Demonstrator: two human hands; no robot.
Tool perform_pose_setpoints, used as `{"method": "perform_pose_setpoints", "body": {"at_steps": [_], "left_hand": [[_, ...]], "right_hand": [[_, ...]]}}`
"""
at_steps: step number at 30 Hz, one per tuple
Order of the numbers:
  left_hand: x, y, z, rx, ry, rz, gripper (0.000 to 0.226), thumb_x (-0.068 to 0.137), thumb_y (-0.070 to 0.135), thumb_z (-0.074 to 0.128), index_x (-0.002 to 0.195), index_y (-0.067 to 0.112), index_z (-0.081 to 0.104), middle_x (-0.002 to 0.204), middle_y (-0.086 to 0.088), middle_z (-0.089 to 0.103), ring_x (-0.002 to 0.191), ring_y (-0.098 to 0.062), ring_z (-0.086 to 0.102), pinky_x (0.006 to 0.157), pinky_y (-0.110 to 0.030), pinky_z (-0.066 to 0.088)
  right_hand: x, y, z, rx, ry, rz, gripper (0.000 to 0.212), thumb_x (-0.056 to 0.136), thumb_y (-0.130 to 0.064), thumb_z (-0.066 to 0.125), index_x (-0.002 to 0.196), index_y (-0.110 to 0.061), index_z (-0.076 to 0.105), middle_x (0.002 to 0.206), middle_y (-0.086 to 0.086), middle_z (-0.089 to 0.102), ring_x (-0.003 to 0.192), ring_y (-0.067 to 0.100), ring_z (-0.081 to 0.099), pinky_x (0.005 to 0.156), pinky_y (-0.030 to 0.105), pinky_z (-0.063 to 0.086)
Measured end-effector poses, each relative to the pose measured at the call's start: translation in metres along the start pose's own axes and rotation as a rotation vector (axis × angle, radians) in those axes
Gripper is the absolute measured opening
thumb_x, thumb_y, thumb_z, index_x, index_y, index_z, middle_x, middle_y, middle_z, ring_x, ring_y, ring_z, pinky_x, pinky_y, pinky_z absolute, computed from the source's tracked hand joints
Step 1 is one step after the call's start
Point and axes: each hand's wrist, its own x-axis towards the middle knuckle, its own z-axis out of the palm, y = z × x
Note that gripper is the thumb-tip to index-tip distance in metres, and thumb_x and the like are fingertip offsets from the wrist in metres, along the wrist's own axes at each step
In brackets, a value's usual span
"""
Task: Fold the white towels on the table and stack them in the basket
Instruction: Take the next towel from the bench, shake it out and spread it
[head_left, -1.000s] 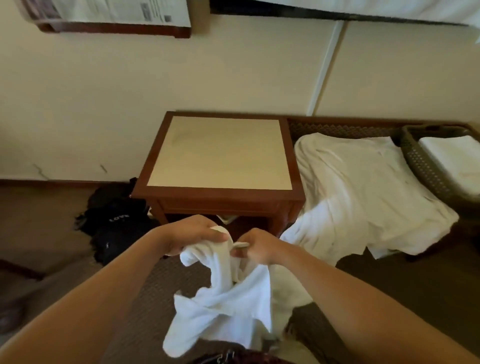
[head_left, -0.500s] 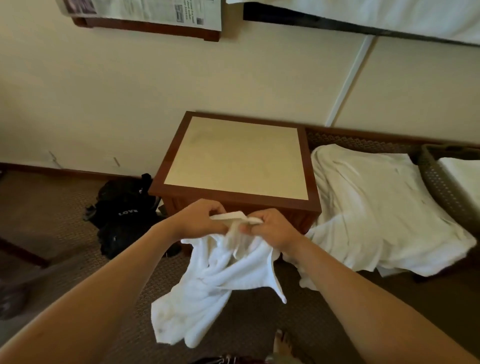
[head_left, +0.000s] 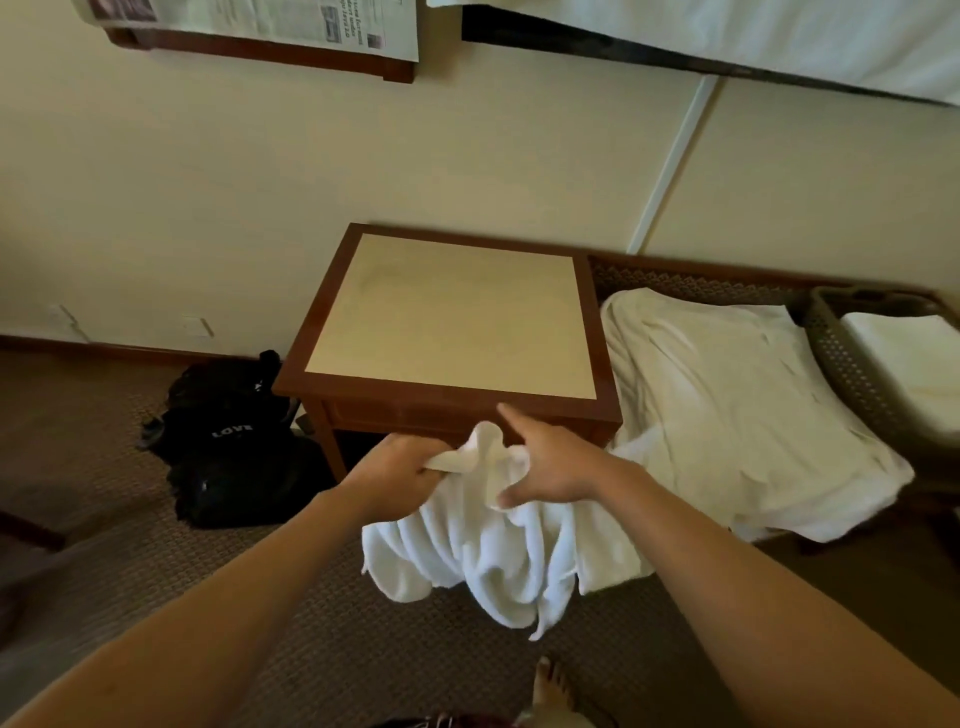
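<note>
A crumpled white towel (head_left: 488, 556) hangs in front of the small wooden table (head_left: 452, 317). My left hand (head_left: 400, 470) grips its top edge in a fist. My right hand (head_left: 550, 465) has its fingers spread over the bunched top of the same towel, forefinger stretched out; a firm hold is not plain. A larger white towel (head_left: 727, 410) lies spread on the low wicker bench to the right. At the far right stands the woven basket (head_left: 852, 364) with a folded white towel (head_left: 909, 358) inside.
A black bag (head_left: 228, 441) lies on the carpet left of the table. The wall is close behind the table and bench. A bare foot (head_left: 545, 680) shows at the bottom edge.
Both hands have risen toward the table's front edge with the towel. My right hand has loosened from a closed grip and its fingers are now spread. The towel hangs more bunched.
</note>
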Motion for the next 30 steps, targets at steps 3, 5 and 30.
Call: {"method": "perform_pose_setpoints", "body": {"at_steps": [3, 5, 30], "left_hand": [[0.009, 0.035, -0.009, 0.016, 0.061, 0.224, 0.022, 0.091, 0.016, 0.06, 0.099, 0.028, 0.077, 0.082, 0.021, 0.069, 0.077, 0.003, 0.063, 0.069, -0.017, 0.047], [0.01, 0.036, -0.015, -0.038, 0.167, 0.182, 0.018, 0.093, 0.021, 0.066, 0.104, 0.031, 0.075, 0.088, 0.02, 0.07, 0.08, 0.003, 0.063, 0.069, -0.014, 0.045], [-0.017, 0.003, -0.007, -0.151, -0.226, -0.095, 0.026, 0.077, 0.025, 0.076, 0.098, 0.034, 0.065, 0.1, 0.006, 0.065, 0.091, -0.017, 0.065, 0.075, -0.031, 0.052]], "right_hand": [[0.012, -0.016, 0.016, -0.002, 0.03, -0.097, 0.063, 0.084, -0.044, 0.076, 0.142, -0.037, 0.052, 0.125, -0.004, 0.069, 0.111, 0.02, 0.065, 0.094, 0.043, 0.055], [0.012, -0.016, 0.006, 0.113, 0.151, -0.122, 0.012, 0.091, -0.036, 0.07, 0.097, -0.026, 0.073, 0.09, -0.004, 0.073, 0.084, 0.017, 0.067, 0.076, 0.04, 0.055], [-0.001, -0.005, 0.012, 0.209, 0.163, -0.201, 0.007, 0.094, -0.025, 0.072, 0.09, -0.019, 0.072, 0.088, -0.001, 0.072, 0.083, 0.016, 0.066, 0.076, 0.035, 0.051]]}}
